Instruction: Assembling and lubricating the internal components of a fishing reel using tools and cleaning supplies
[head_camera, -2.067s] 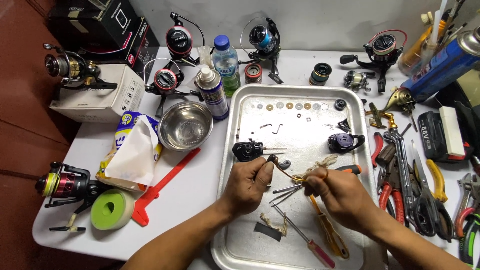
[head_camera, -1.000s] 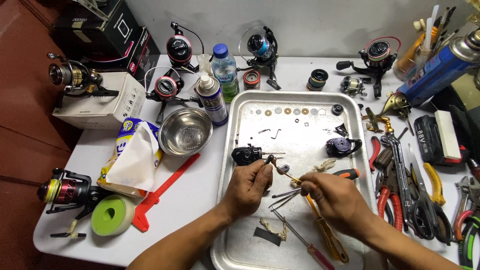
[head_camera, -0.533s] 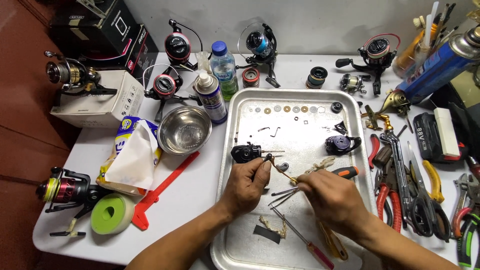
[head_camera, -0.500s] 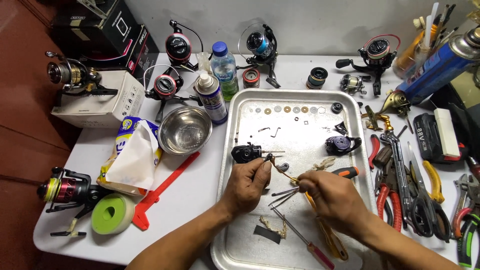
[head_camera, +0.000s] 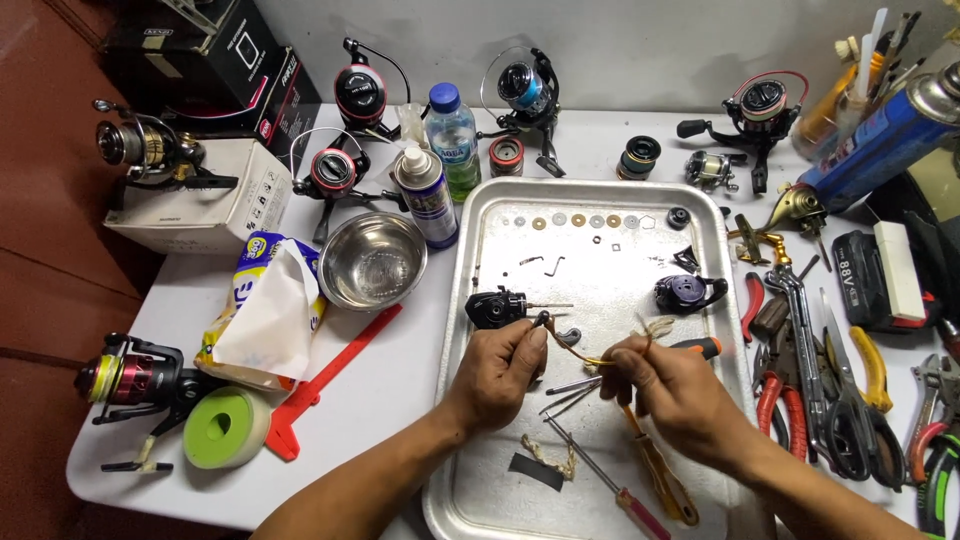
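Observation:
Over the metal tray (head_camera: 470, 470), my left hand (head_camera: 500, 372) pinches a small dark reel part (head_camera: 545, 322) at its fingertips. My right hand (head_camera: 672, 385) is closed on a thin yellowish strip (head_camera: 590, 358) that runs between both hands. A black reel body (head_camera: 497, 306) with a thin shaft lies on the tray just above my left hand. A purple reel part (head_camera: 683, 293) sits to the right. A row of small washers (head_camera: 580, 220) lines the tray's far end. Screwdrivers (head_camera: 655, 470) lie under my right hand.
Fishing reels (head_camera: 355, 95) stand along the back of the white table. A steel bowl (head_camera: 372, 262), spray can (head_camera: 425, 195) and water bottle (head_camera: 452, 140) sit left of the tray. Pliers and cutters (head_camera: 830, 400) crowd the right. A tissue pack (head_camera: 262, 315), red tool (head_camera: 325, 375) and green tape roll (head_camera: 222, 428) lie left.
Both hands have stayed over the tray's middle. The right hand has shifted slightly while working the yellowish strip against the small part in the left hand.

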